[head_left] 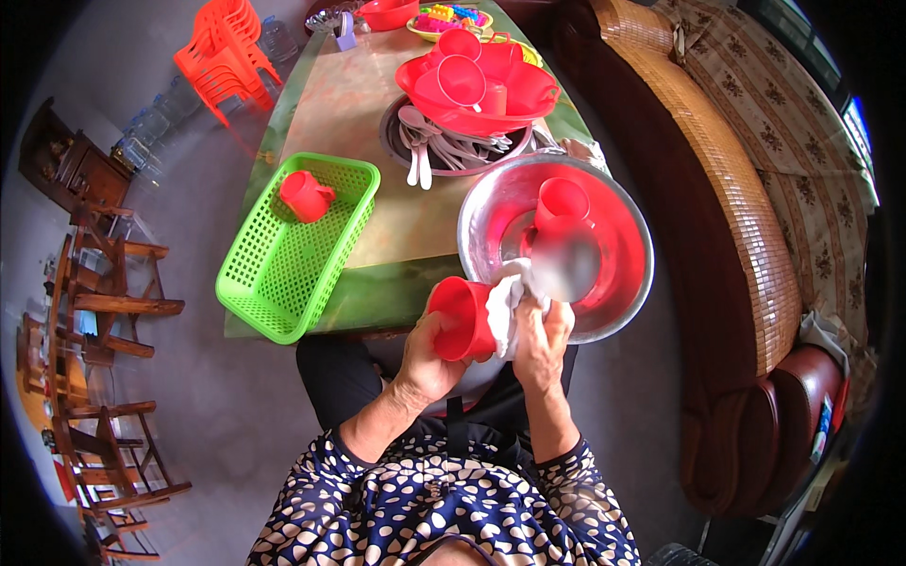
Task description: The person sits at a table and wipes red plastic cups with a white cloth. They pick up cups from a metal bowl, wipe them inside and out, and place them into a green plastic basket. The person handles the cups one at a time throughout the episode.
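Observation:
A red plastic cup (pixel 464 316) is tilted in my left hand (pixel 427 363), its open mouth toward the left. My right hand (pixel 543 344) grips a white cloth (pixel 505 307) and presses it against the cup's outer side. Both hands are over my lap, just before the table's front edge. Right behind them stands a metal basin (pixel 628 311) with red cups (pixel 563 200) in it; a blurred patch covers part of its inside. To the left, a green plastic basket (pixel 283 269) holds one red mug (pixel 307 196) lying in its far part.
Farther back, a metal bowl (pixel 392 132) is full of pale spoons (pixel 420 141), with a red basin (pixel 420 90) of cups on top. Toys in a yellow tray (pixel 448 17) lie at the far end. A sofa (pixel 698 160) runs along the right; orange stools (pixel 222 52) are stacked at left.

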Tool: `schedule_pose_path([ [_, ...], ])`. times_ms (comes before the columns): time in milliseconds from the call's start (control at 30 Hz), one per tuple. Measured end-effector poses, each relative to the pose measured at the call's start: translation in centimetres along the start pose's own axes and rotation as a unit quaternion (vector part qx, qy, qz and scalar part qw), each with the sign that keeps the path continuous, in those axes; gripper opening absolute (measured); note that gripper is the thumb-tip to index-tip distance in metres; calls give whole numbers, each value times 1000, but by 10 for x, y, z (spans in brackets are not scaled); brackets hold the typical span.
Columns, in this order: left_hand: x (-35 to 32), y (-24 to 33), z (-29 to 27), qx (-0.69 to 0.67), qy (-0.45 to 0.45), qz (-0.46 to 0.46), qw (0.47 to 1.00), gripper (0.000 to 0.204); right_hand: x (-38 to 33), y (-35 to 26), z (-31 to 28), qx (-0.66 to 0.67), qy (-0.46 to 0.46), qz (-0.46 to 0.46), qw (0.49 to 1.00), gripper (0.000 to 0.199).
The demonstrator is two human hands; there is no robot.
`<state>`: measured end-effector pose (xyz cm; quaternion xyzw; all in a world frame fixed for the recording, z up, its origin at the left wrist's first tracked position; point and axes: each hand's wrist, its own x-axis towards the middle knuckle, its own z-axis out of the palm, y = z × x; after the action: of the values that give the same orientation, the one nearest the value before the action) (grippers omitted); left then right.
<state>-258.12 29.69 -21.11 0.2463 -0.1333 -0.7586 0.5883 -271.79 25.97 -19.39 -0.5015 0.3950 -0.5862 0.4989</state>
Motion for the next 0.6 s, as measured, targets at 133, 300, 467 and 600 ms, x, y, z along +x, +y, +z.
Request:
schedule_pose_path([
  [133, 1, 3, -5, -47, -90, -2, 995, 43, 3, 9, -2, 269, -18, 106, 957, 28],
  [300, 5, 9, -2, -97, -7, 24, 995, 44, -13, 18, 6, 141, -62, -48, 987, 53],
  [467, 3, 12, -4, 106, -3, 114, 988, 43, -16, 25, 7, 189, -49, -60, 979, 52],
  [600, -8, 25, 33, 268, 37, 250, 930, 41, -11, 9, 10, 70, 33, -188, 979, 48],
])
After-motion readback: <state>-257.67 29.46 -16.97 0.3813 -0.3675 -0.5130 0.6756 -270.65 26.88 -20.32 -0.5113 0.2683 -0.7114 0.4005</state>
